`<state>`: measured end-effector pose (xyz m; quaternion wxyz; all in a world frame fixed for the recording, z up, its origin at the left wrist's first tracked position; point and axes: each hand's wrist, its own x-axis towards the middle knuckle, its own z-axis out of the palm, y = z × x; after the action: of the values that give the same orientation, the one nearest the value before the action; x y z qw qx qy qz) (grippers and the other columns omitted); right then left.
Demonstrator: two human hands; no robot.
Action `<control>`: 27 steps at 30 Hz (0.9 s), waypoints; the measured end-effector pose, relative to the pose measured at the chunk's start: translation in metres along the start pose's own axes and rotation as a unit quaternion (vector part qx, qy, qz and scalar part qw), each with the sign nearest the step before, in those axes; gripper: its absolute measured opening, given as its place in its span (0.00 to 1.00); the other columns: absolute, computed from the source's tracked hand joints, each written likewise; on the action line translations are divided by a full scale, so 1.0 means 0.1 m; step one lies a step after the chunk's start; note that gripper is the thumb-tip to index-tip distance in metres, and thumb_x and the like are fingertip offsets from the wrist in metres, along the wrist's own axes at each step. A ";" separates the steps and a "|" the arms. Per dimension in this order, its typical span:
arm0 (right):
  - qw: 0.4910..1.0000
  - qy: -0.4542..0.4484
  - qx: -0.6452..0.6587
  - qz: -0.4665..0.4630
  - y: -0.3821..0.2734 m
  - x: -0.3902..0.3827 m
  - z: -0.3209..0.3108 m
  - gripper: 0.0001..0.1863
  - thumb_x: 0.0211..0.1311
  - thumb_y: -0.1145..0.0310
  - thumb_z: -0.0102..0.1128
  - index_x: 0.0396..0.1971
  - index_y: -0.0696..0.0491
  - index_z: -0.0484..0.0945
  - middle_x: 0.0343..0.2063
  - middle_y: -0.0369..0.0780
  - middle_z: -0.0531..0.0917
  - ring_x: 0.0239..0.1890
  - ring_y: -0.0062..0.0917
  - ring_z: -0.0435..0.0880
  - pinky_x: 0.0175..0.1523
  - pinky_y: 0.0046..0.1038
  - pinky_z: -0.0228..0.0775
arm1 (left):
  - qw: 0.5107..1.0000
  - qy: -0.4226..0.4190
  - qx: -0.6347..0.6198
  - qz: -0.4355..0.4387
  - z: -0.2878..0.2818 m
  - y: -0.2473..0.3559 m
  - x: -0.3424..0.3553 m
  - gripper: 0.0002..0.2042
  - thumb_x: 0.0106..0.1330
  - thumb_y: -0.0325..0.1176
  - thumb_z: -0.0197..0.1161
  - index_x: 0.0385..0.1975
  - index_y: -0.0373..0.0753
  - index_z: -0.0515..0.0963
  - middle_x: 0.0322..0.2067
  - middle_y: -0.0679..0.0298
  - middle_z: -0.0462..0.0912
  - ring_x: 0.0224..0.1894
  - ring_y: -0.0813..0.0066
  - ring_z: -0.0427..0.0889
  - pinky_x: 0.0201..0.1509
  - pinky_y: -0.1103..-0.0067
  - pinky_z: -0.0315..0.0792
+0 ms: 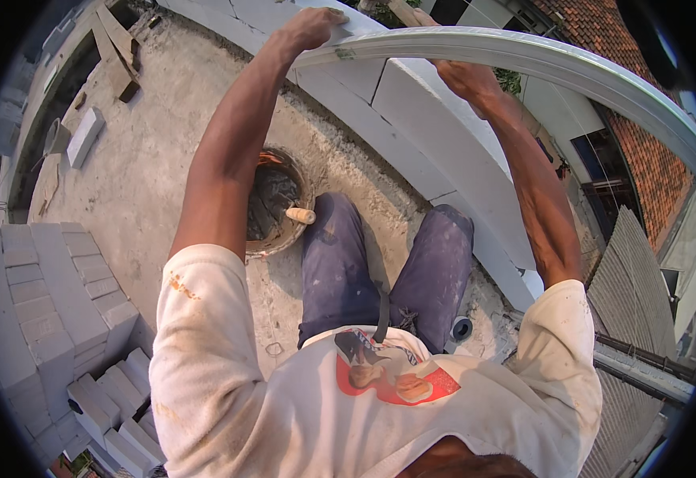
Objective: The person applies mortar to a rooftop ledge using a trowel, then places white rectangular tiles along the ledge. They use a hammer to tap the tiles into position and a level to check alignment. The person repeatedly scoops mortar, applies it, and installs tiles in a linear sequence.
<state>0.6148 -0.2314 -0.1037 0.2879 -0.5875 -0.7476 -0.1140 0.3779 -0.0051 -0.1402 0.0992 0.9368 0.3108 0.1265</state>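
A long pale metal bar (523, 49) with ridges along it crosses above a low wall of white blocks (439, 119) and runs off to the right. My left hand (313, 29) lies on the wall top beside the bar's left end, its fingers extended together over the block. My right hand (466, 78) is at the bar farther along, closed about it from the far side. The bar hides part of that hand. By my left knee stands a round bucket (304, 171) of wet grey mortar (272, 191), with a tool's wooden handle (301, 215) sticking out over its rim.
Stacked white blocks (45, 295) stand at the left, with loose ones (121, 406) in front. A single block (86, 137) and wooden boards (117, 48) lie on the rough concrete floor (156, 127). Beyond the wall are tiled roofs (643, 151) and a corrugated sheet roof (633, 279), lower down.
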 end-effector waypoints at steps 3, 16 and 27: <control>0.995 0.030 -0.074 -0.067 0.22 0.04 0.29 0.28 0.76 0.60 0.58 0.74 0.41 0.71 0.41 0.47 0.89 0.38 0.41 0.86 0.48 0.46 0.78 | 0.992 0.081 0.029 0.093 0.17 -0.52 0.13 0.34 0.57 0.17 0.44 0.64 0.44 0.81 0.66 0.54 0.79 0.67 0.54 0.78 0.75 0.68 0.69; 0.994 -0.081 -0.026 0.074 0.02 -0.09 -0.01 0.22 0.74 0.57 0.60 0.63 0.49 0.81 0.45 0.47 0.90 0.46 0.41 0.89 0.53 0.44 0.79 | 0.999 0.039 -0.025 0.027 0.20 -0.22 0.07 0.33 0.58 0.17 0.44 0.65 0.43 0.80 0.67 0.56 0.79 0.68 0.53 0.78 0.76 0.69 0.68; 0.961 -0.117 0.045 0.247 -0.47 -0.58 -0.66 0.31 0.72 0.54 0.63 0.72 0.46 0.72 0.58 0.53 0.84 0.61 0.49 0.83 0.65 0.43 0.75 | 0.996 0.068 -0.024 0.052 0.24 -0.40 0.09 0.35 0.56 0.16 0.44 0.65 0.43 0.80 0.67 0.52 0.78 0.70 0.54 0.76 0.77 0.71 0.66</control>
<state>0.5980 -0.3254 -0.0749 0.2438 -0.7493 -0.6124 0.0641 0.3702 0.0293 -0.1722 0.0940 0.9381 0.2646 0.2027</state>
